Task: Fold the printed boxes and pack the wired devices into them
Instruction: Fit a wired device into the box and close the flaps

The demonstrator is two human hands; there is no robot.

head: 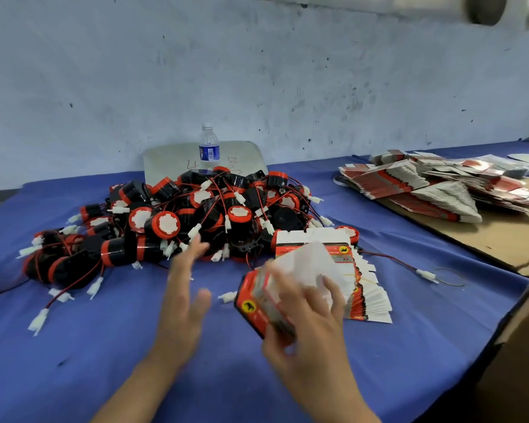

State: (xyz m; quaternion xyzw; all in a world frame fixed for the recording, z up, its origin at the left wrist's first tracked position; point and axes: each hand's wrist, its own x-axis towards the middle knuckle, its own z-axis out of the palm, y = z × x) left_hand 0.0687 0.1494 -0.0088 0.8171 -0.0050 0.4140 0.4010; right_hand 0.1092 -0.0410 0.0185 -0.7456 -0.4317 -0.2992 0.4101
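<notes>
A big pile of wired devices (177,221), black and red with white connectors on thin leads, covers the middle of the blue table (74,346). My left hand (185,288) is open, its fingers stretched toward the pile's near edge. My right hand (306,319) grips a printed box (254,303), red and black with a yellow emblem, partly folded open and blurred. Just behind the box lies a fanned stack of flat printed boxes (370,297).
A water bottle (209,148) stands behind the pile in front of a pale board (165,160). More flat box stacks (440,187) lie on brown cardboard (507,236) at the right. A carton's edge (519,340) shows at the lower right. One loose lead (422,273) and a rubber band (449,276) lie nearby.
</notes>
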